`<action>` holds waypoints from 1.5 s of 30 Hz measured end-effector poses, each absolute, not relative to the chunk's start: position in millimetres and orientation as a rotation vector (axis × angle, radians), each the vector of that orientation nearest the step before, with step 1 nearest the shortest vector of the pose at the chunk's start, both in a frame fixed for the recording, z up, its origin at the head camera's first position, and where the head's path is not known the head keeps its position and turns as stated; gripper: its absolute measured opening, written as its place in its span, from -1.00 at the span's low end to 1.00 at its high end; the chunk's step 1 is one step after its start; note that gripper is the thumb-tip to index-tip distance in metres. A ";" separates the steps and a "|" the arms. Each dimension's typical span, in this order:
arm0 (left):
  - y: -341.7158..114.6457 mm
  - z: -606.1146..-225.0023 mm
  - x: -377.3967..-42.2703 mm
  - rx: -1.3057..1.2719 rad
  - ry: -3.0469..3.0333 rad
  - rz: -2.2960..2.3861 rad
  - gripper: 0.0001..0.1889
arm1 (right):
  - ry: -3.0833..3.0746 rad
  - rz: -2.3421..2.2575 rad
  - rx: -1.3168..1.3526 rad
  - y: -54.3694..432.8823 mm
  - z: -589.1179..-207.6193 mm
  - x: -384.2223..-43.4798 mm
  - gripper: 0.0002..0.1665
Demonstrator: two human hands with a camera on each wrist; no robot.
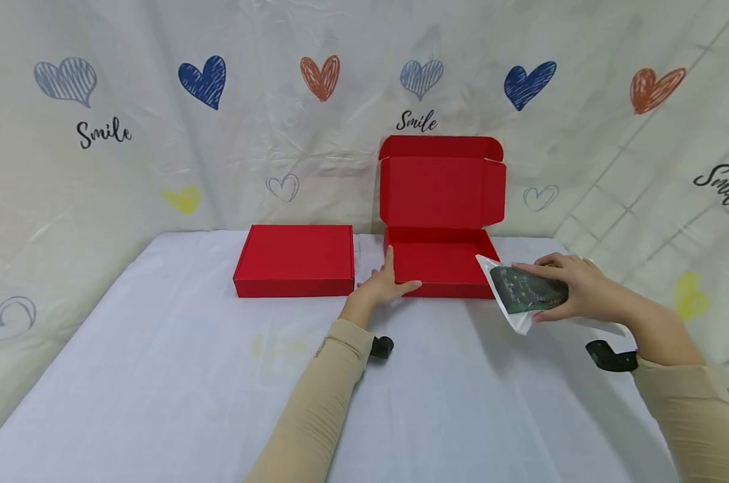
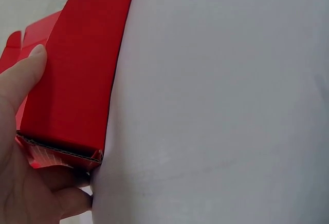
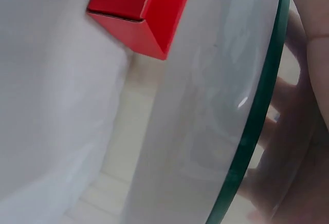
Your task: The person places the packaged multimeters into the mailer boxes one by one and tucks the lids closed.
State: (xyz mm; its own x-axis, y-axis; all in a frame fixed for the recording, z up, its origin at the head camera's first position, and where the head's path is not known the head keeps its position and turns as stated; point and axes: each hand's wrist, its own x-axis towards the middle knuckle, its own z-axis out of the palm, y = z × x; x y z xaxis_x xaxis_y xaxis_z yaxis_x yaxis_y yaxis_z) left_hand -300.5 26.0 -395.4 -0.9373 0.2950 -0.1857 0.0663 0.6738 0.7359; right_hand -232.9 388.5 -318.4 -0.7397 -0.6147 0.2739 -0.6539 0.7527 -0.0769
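Note:
An open red cardboard box (image 1: 440, 256) stands at the back of the table, its lid raised upright behind it. My left hand (image 1: 378, 284) holds its front left corner. In the left wrist view the thumb (image 2: 34, 69) lies at the top of the front wall, with fingers bent by the side wall. Right of the box, my right hand (image 1: 582, 287) grips a flat package (image 1: 521, 290) with a dark green printed face and clear plastic wrapping, held tilted. A green edge strip (image 3: 250, 134) and the clear plastic show in the right wrist view.
A closed red box (image 1: 295, 256) sits just left of the open one. White cloth (image 1: 177, 389) covers the table. Behind hangs a pale curtain (image 1: 237, 147) printed with hearts and "Smile". Black wrist mounts (image 1: 611, 356) project near both sleeves.

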 end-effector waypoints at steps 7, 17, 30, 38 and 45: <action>26.1 -400.7 -301.9 0.289 2.601 1.130 0.16 | -2.775 0.251 0.975 375.3 -309.0 -248.1 0.04; 27.6 -406.0 -304.8 0.295 2.606 1.120 0.18 | -2.947 0.286 0.860 346.7 -290.4 -271.1 0.07; 28.5 -403.3 -305.1 0.290 2.622 1.107 0.19 | -3.080 0.389 0.749 314.5 -283.3 -296.7 0.12; 27.1 -402.0 -305.4 0.284 2.630 1.111 0.17 | -3.064 0.382 0.756 297.6 -284.5 -309.3 0.13; 26.1 -401.6 -305.7 0.281 2.626 1.098 0.18 | -3.046 0.376 0.759 284.3 -295.5 -322.2 0.14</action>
State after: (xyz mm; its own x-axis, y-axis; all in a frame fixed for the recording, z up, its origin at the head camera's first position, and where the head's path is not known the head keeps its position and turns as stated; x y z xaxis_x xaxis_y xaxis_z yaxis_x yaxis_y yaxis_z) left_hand -305.7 26.1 -401.6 -0.9416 0.2834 -0.1815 0.0699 0.6923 0.7182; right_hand -322.2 284.3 -295.5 -0.8847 -0.4647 0.0375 -0.4599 0.8566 -0.2341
